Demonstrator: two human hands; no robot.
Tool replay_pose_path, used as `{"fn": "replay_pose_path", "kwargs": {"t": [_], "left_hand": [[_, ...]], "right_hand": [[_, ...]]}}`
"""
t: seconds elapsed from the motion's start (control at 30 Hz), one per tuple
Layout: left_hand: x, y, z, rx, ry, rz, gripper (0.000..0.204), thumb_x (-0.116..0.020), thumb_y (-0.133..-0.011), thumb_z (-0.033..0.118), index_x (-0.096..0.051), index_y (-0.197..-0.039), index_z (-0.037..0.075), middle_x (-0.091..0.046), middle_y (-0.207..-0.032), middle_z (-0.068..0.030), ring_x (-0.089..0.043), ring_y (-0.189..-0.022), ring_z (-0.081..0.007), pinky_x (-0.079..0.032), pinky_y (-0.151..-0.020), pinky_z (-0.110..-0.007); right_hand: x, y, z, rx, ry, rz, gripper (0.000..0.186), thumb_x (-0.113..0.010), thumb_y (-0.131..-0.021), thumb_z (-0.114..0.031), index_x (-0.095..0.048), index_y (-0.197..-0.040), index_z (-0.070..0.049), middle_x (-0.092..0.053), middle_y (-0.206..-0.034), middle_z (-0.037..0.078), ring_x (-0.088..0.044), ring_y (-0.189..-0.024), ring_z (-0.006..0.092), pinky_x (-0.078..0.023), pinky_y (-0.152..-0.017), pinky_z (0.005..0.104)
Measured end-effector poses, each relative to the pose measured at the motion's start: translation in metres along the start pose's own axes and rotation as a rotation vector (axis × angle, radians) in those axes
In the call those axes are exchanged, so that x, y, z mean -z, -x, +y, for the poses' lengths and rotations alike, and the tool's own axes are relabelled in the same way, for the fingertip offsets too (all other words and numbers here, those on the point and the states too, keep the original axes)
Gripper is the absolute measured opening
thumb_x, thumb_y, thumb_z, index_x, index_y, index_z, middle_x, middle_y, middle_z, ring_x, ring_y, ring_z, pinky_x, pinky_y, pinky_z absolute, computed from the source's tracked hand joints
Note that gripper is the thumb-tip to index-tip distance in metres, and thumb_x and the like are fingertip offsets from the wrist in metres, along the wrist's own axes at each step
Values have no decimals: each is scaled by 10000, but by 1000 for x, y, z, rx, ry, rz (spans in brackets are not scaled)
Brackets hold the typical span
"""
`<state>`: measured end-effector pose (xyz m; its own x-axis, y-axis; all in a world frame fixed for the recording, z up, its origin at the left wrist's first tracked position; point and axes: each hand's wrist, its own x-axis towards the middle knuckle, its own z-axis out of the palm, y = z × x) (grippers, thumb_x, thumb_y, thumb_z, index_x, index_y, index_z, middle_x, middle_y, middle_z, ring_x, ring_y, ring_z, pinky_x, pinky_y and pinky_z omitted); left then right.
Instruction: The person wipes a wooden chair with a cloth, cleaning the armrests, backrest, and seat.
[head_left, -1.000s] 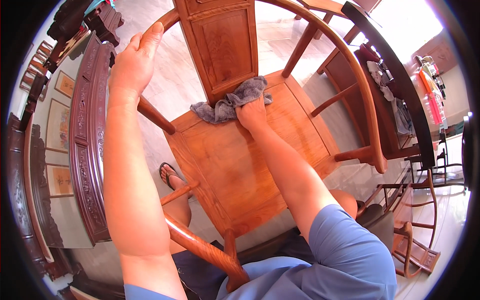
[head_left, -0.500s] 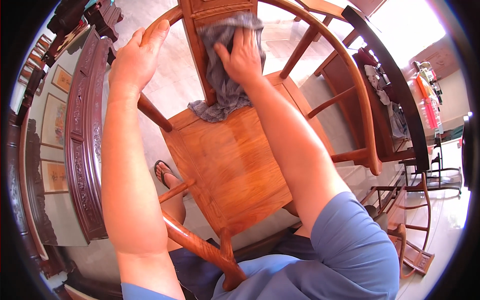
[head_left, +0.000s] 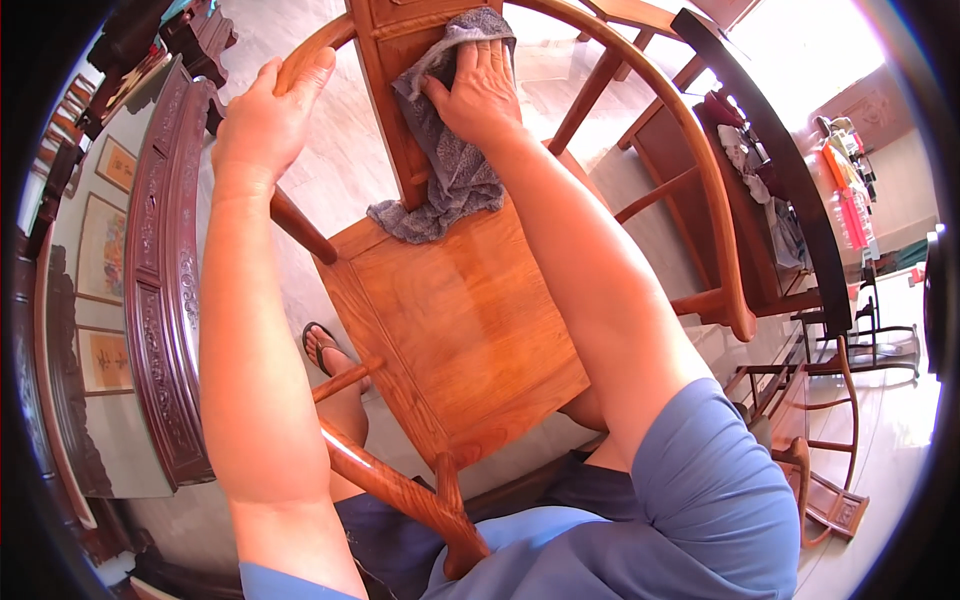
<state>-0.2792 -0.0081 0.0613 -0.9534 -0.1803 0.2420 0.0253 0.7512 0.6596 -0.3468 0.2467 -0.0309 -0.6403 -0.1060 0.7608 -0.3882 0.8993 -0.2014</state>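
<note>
A reddish-brown wooden armchair stands in front of me, its flat seat [head_left: 470, 320] below my arms. My left hand [head_left: 262, 125] is closed round the curved wooden rail [head_left: 318, 52] left of the backrest, thumb on top. My right hand [head_left: 478, 100] presses a grey cloth [head_left: 462, 185] against the upright back panel [head_left: 388, 100], fingers together and pointing up, thumb out to the left. The cloth's top edge folds round the fingertips. Its lower end hangs down and lies bunched on the rear of the seat.
A carved dark-wood cabinet [head_left: 165, 300] stands at left. On the right is a dark-edged table [head_left: 770, 130] with cloths [head_left: 745, 155] beneath its edge, and more wooden chairs [head_left: 830, 440] behind. The armchair's near armrest [head_left: 400, 490] reaches my waist. A sandalled foot [head_left: 325, 345] is beside the seat.
My right hand has slid slightly up and left on the back panel, and the cloth has bunched narrower, its top folding over the fingertips. My left hand keeps its hold on the rail.
</note>
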Motion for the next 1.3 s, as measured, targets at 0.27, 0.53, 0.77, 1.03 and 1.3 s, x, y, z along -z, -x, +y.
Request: {"fn": "replay_pose_path", "kwargs": {"t": [0.27,0.53,0.77,1.03,1.3], "left_hand": [[0,0,0,-1,-74,35,1039,-537,-840,867,-461,-1554,116,-589,-1432,-238,-533,-1379,-367,-410,-1129,-445],[2,1,3,25,-224,86,978,-478,-824,908,-484,-1550,253,-649,-1362,-213,-603,-1292,-404,-453,-1073,-518],[1,6,10,9,-220,101,933,-492,-828,890,-538,-1496,241,-660,-1340,-215,-611,-1276,-412,-466,-1056,-526],[5,-1,-1,-52,42,5,1066,-639,-871,765,-449,-1522,-58,-545,-1478,-295,-512,-1410,-368,-382,-1162,-398],[11,11,21,-81,-6,18,690,-647,-916,626,-624,-1347,88,-674,-1249,-237,-628,-1198,-387,-483,-1006,-440]], "right_hand": [[-18,141,12,-96,157,-429,834,-627,-915,-403,-406,-1443,203,-377,-1556,375,-241,-1540,464,-108,-1300,502],[20,45,-6,-238,-133,-121,770,-630,-863,-355,-453,-1378,188,-480,-1440,366,-381,-1427,498,-247,-1240,511],[-18,-40,-65,-477,28,-139,861,-420,-1028,-495,-335,-1448,252,-366,-1538,404,-278,-1490,528,-121,-1261,576],[-24,-29,-134,-451,-134,3,738,-526,-950,-415,-457,-1314,224,-537,-1345,377,-463,-1342,468,-302,-1188,510],[-23,56,-80,233,-167,68,374,-632,-875,-254,-588,-1099,43,-574,-1232,291,-516,-1257,471,-357,-1137,564]]}}
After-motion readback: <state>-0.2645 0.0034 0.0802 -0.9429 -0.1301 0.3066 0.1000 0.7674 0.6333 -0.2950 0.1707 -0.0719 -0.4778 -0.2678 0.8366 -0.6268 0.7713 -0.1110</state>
